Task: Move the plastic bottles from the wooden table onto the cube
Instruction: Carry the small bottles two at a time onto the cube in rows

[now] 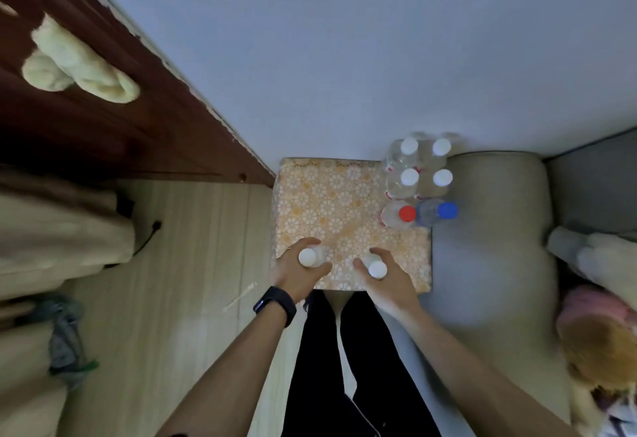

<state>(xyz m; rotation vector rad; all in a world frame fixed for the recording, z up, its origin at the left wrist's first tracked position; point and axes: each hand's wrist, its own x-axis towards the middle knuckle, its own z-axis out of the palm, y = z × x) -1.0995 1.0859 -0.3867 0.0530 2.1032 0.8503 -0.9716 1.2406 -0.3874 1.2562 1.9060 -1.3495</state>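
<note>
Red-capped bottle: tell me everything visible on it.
The red-capped bottle is clear plastic, upright, cap on, seen from above. It stands near the right edge of the patterned cube, close beside the blue-capped bottle and on the near side of four white-capped bottles. No hand touches it.

The patterned cube sits mid-frame, six upright bottles crowding its upper right corner. At its lower edge, left hand grips left bottle, right hand grips right bottle.
</note>
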